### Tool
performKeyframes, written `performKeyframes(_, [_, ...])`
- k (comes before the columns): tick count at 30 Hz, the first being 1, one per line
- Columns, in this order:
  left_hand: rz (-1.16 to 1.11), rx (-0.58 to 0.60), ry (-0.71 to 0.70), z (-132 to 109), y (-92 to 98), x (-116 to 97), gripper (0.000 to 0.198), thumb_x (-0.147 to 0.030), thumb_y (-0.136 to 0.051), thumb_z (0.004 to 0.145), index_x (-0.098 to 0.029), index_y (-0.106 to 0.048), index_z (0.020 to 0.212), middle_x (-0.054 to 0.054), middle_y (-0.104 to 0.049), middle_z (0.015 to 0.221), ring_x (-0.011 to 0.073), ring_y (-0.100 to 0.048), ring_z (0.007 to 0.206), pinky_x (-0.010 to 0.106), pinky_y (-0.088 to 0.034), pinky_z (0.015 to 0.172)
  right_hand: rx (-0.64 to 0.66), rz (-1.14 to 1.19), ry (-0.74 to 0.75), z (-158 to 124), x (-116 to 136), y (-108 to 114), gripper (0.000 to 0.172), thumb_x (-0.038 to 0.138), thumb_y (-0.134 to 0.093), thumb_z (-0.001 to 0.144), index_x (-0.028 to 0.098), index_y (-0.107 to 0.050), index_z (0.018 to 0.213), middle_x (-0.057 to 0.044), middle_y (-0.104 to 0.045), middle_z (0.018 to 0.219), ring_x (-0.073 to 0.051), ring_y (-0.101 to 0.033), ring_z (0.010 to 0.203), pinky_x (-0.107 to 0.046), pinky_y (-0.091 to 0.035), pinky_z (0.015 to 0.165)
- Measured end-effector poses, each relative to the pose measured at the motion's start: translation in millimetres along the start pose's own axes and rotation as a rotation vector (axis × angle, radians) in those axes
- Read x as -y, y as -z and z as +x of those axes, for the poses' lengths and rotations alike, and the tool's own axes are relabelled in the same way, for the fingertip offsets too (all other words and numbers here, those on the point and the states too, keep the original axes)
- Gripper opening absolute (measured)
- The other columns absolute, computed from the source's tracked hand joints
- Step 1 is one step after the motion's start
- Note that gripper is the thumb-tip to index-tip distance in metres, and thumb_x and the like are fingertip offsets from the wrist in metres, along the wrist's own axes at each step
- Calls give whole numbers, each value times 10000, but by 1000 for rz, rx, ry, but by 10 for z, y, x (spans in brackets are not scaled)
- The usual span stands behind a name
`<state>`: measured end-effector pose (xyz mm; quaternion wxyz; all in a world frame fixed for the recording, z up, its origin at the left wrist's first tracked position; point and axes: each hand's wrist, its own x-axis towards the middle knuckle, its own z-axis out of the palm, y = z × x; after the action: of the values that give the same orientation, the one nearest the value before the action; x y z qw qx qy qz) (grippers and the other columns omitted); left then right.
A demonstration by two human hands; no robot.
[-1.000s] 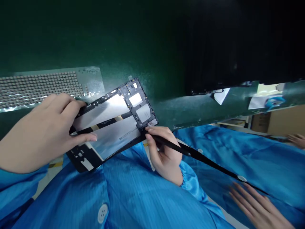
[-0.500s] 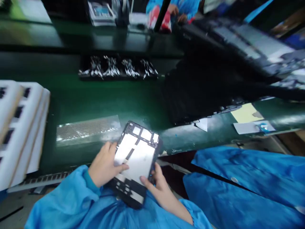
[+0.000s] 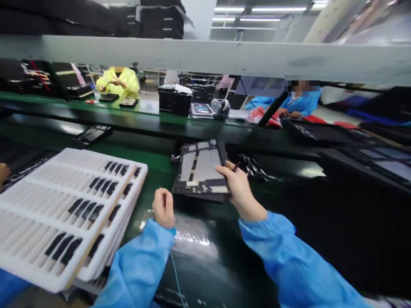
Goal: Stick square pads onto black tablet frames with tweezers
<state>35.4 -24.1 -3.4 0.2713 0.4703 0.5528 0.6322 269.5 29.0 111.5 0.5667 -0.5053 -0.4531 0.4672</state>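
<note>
My right hand (image 3: pixel 240 188) grips the right edge of a flat tablet-like device (image 3: pixel 202 164) with a silver panel and a black frame, held above the green bench. My left hand (image 3: pixel 164 207) is off the device, lower left of it, with its fingers curled together; whatever may be inside them is hidden. A shiny perforated sheet (image 3: pixel 192 229) lies on the bench below the device. Behind my right hand are bundles of small black and silver parts (image 3: pixel 252 167), partly covered.
Stacked white foam trays (image 3: pixel 105 171) with slots of black-tipped parts stand at the left. Another device (image 3: pixel 93 134) lies at the back left. Large black stacks (image 3: pixel 353 214) fill the right. A grey beam (image 3: pixel 224 55) crosses above. Other people sit across the bench.
The view has tilted up and turned left. My right hand has carried the device forward over the bench. My left hand has let go of it and closed.
</note>
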Motion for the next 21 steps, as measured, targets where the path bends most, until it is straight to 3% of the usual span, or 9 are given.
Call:
performKeyframes(3, [-22,-69,-106,-84,68,215,450,-514,-686,1047,-154,-670,1316,94,-710,1250,183,-708,1084,381,-666,971,68,34,-28,856,-182,-1017,370,440,-838,941,160,-756,1168,-63,-810,1093,-214,-775,937,-376,-667,852])
performKeyframes(6, [-4,-27,-172,-214,66,356,414,-503,-684,1052,-146,-682,1261,74,-718,1159,149,-701,982,324,-663,885,149,41,-81,1458,-352,-1931,366,426,-731,1059,165,-705,1314,-96,-742,1309,-229,-752,1126,-443,-668,972])
performKeyframes(9, [34,52,-192,-271,32,426,389,-495,-680,1057,-141,-687,1221,55,-717,1083,122,-685,896,279,-648,812,285,65,-143,1747,-438,-2495,417,432,-725,1062,186,-677,1396,-114,-709,1403,-258,-734,1206,-483,-661,1019])
performKeyframes(11, [58,105,-181,-264,24,442,386,-493,-680,1059,-139,-688,1213,49,-716,1059,115,-680,870,266,-642,790,369,74,-167,1779,-466,-2614,420,429,-729,1059,194,-674,1402,-116,-709,1407,-264,-732,1214,-491,-662,1015])
performKeyframes(13, [74,148,-154,-232,41,431,390,-494,-681,1058,-138,-687,1219,50,-717,1062,117,-683,873,269,-644,792,421,67,-164,1690,-473,-2512,390,433,-721,1065,199,-685,1375,-111,-722,1370,-246,-738,1171,-466,-671,983])
performKeyframes(15, [77,178,-121,-192,73,384,397,-497,-680,1057,-140,-686,1231,56,-719,1084,124,-689,897,280,-651,812,455,47,-129,1460,-427,-2179,339,457,-694,1080,177,-712,1271,-80,-759,1208,-185,-747,986,-373,-675,860])
performKeyframes(17, [69,209,-90,-159,87,292,406,-502,-684,1054,-142,-684,1242,63,-720,1110,134,-696,928,297,-657,839,476,20,-74,1062,-287,-1630,366,517,-646,1095,160,-724,1121,-30,-768,979,-117,-672,698,-259,-580,626])
performKeyframes(19, [50,248,-70,-152,40,141,420,-508,-687,1050,-141,-680,1255,68,-718,1134,145,-700,959,316,-661,866,472,-15,-12,496,-33,-933,430,587,-621,1081,173,-728,1038,-3,-749,830,-89,-551,512,-242,-412,472])
performKeyframes(21, [24,316,-65,-195,-103,-81,431,-513,-685,1049,-143,-676,1269,74,-715,1161,156,-702,992,335,-662,896,431,-66,68,-170,297,-193,406,596,-691,1030,199,-772,1053,-2,-740,813,-97,-559,535,-259,-435,518])
